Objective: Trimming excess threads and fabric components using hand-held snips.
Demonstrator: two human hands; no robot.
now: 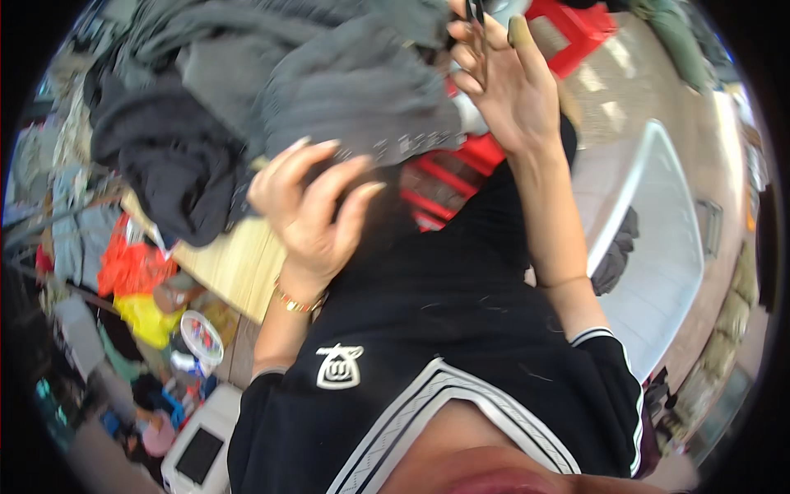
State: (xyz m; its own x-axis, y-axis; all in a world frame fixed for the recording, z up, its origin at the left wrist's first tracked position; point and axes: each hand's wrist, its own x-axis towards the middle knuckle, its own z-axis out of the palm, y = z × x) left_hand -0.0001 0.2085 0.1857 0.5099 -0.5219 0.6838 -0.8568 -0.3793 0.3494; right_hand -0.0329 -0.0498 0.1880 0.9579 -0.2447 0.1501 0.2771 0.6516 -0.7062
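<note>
A dark grey garment (354,90) lies bunched in front of me, a row of small pale marks along its near edge. My left hand (309,206), a gold bracelet at its wrist, is at that edge with its fingers spread and curved; motion blurs it slightly, and I see nothing gripped in it. To the right, my right hand (518,90) is raised palm up, its fingers curled around slim dark thread snips (476,33) whose upper end runs out of the picture. An olive cover sits on its thumb tip.
More grey and black clothes (177,165) pile up at the left on a pale wooden board (234,267). A red plastic stool (576,33) stands far right. Beside my right arm is a translucent white bin (666,272) with dark cloth inside. Red and yellow bags (144,317) lie left.
</note>
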